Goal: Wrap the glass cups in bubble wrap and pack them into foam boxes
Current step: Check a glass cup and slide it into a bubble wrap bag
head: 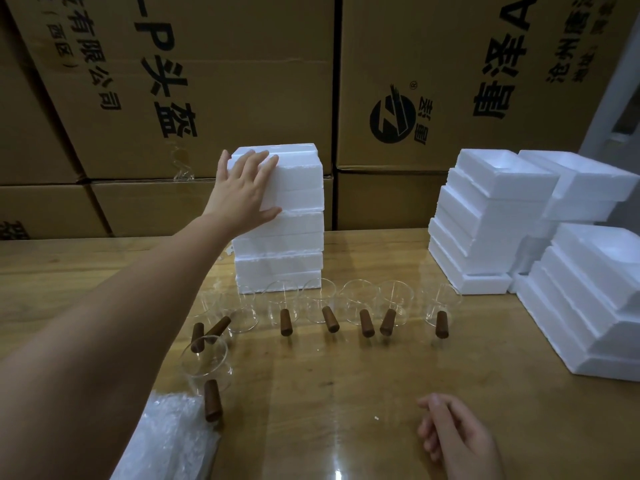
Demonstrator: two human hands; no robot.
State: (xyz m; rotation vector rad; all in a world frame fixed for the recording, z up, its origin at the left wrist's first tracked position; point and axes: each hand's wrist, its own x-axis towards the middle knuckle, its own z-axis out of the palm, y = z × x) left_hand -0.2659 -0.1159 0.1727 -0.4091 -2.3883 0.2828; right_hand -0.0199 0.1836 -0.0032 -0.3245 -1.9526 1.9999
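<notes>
Head: eight cups, maybe four foam boxes (left fingers spread, right fingers slack)

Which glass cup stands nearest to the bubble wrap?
The glass cup alone at the front left, right beside the bubble wrap. The other cups stand farther back, in a row before the stack of foam boxes.
</notes>
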